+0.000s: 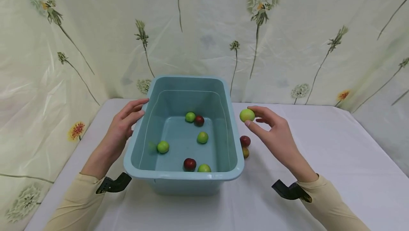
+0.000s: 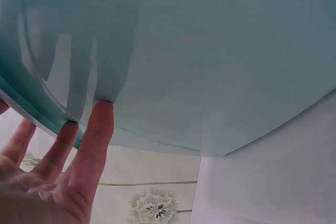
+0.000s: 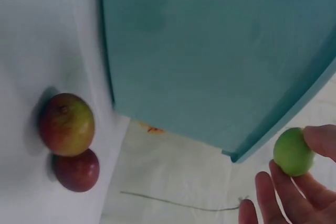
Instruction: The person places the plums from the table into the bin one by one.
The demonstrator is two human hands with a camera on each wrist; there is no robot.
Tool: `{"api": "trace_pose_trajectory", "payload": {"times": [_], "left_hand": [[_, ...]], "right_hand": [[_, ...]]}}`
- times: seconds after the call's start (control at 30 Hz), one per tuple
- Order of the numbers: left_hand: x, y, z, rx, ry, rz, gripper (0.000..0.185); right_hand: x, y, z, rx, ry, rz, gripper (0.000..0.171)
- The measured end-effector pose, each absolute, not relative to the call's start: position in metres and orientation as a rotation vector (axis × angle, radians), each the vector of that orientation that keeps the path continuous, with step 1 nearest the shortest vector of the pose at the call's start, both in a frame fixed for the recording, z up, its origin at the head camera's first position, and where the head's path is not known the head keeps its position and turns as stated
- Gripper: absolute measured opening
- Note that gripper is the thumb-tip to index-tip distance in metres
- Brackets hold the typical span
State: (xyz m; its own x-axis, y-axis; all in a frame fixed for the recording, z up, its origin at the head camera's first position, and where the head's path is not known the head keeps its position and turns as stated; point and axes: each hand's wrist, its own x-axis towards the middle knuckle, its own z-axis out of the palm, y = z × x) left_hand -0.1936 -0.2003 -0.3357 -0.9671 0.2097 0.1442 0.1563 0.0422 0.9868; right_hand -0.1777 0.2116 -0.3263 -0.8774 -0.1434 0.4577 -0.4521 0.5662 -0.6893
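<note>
A light blue plastic tub (image 1: 233, 146) stands on the white table, and several small green and red fruits (image 1: 202, 137) lie on its bottom. My right hand (image 1: 271, 131) pinches a green fruit (image 1: 247, 115) (image 3: 292, 152) between thumb and fingertips, just outside the tub's right rim. My left hand (image 1: 123, 126) rests with straight fingers (image 2: 93, 145) against the tub's left outer wall (image 2: 199, 61) near the rim. Two more fruits, a red one (image 1: 245, 141) (image 3: 76, 171) and a red-yellow one (image 1: 245, 152) (image 3: 66, 124), lie on the table against the tub's right side.
The white-covered table (image 1: 335, 160) stretches to the right of the tub. A floral plastic sheet (image 1: 287, 39) hangs behind and at both sides. Black wrist mounts (image 1: 289, 191) sit on both sleeves.
</note>
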Motion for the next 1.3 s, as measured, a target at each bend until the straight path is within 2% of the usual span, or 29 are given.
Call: {"api": "trace_pose_trajectory", "payload": {"times": [0.33, 1.3], "left_hand": [[-0.195, -0.2, -0.337, 0.4, 2.234, 2.122, 0.044], [-0.196, -0.202, -0.34, 0.388, 2.265, 2.097, 0.043]], "right_hand": [[-0.192, 0.189, -0.311, 0.582, -2.331, 1.313, 0.036], [-0.221, 0.128, -0.277, 0.981, -2.543, 1.049, 0.038]]}}
